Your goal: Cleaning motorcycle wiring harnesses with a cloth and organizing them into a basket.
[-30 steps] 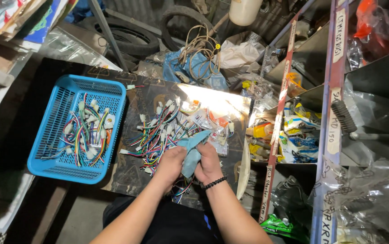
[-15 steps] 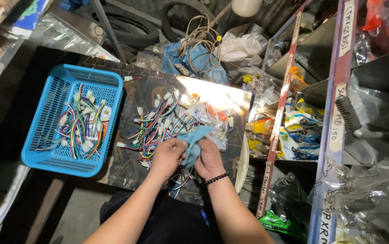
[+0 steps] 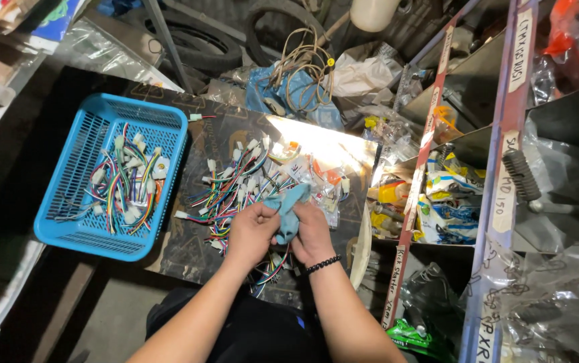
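My left hand (image 3: 251, 232) and my right hand (image 3: 313, 235) are together over a dark board (image 3: 189, 245), both gripping a light blue cloth (image 3: 289, 208). A wire with a small connector seems pinched inside the cloth, but it is mostly hidden. Under and beyond my hands lies a pile of coloured wire harnesses with white connectors (image 3: 236, 185). A black bead bracelet sits on my right wrist.
A blue plastic basket (image 3: 74, 175) at the left holds more coloured harnesses. Small packets (image 3: 316, 178) lie on the board's right part. Metal shelves (image 3: 504, 154) with bagged parts stand at the right. Coiled cable (image 3: 303, 67), bags and tyres crowd the far side.
My hands have shifted slightly on the cloth, which now sits more upright between them. The camera view moved a little; the basket and pile stay put.
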